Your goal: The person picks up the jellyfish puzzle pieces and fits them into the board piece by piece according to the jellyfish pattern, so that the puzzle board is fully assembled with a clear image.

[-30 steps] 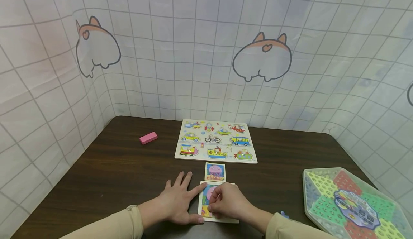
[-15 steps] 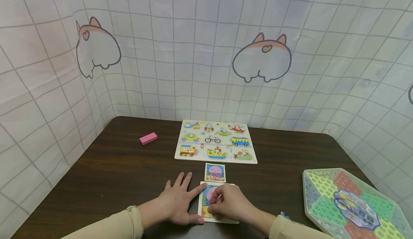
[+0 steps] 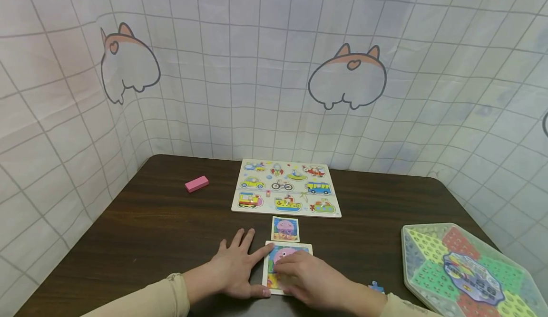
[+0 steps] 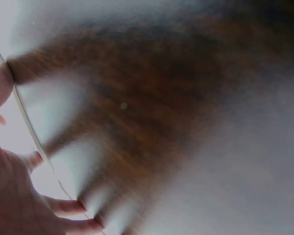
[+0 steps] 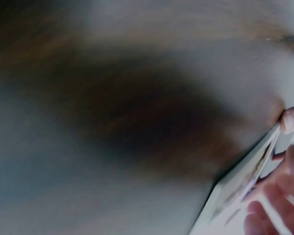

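A small framed jigsaw puzzle (image 3: 278, 255) with a pink sea creature lies flat near the table's front edge. My left hand (image 3: 233, 272) spreads its fingers on the table beside it, with thumb and index finger touching the frame's left side. In the left wrist view the left fingers (image 4: 71, 206) are straight. Over the puzzle's lower right my right hand (image 3: 312, 279) hovers or rests with loosely bent fingers; no piece shows between them. Its palm side is partly hidden. Just beyond the frame lies a matching picture card (image 3: 285, 229).
A wooden peg board (image 3: 295, 198) with vehicle pictures lies at the back. Left of it is a pink block (image 3: 197, 184). A blue puzzle piece (image 3: 376, 287) lies near the right forearm. A clear hexagonal game box (image 3: 466, 269) occupies the right. A patterned curtain (image 3: 257, 93) encloses the table.
My right hand has shifted slightly right and toward me, its pinching fingers loosening and uncovering more of the puzzle's upper part. The left hand stays put.
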The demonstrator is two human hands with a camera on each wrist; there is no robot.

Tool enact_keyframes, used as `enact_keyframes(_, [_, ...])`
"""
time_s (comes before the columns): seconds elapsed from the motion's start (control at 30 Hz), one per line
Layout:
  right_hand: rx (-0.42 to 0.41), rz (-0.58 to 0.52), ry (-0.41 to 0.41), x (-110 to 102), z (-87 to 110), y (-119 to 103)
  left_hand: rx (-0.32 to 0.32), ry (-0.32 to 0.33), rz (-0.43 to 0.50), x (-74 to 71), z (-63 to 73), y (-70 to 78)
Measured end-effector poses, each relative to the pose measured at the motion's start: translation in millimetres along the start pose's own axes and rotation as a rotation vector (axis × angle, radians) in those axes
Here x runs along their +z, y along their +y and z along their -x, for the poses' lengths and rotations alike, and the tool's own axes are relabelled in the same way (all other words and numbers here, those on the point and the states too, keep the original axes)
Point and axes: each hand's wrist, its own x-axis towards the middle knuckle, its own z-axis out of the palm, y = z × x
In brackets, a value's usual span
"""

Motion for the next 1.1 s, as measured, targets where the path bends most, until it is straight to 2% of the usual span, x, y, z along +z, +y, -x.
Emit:
enact_keyframes(0.1, [-0.145,0.231,-0.049,0,5.8,1,-0.002,-0.003,0.004,0.2,-0.6,0.0])
enact_keyframes(0.2, [-0.205,0.308,-0.077,3,10.2,3,-0.006,-0.006,0.007,-0.3,-0.9,-0.1])
enact_keyframes(0.4, [-0.204,0.318,-0.096,10,12.6,7,-0.002,-0.001,0.009,-0.1,-0.1,-0.1])
enact_keyframes(0.6, [-0.163,0.339,-0.136,8,12.6,5,-0.001,-0.003,0.007,-0.1,0.2,0.3])
enact_keyframes(0.83, [-0.133,0.273,-0.175,5,11.1,3,0.005,0.003,0.006,-0.2,0.2,1.5])
enact_keyframes(1.1, [-0.163,0.301,-0.189,7,9.9,4,0.002,0.004,0.003,0.1,0.2,0.8])
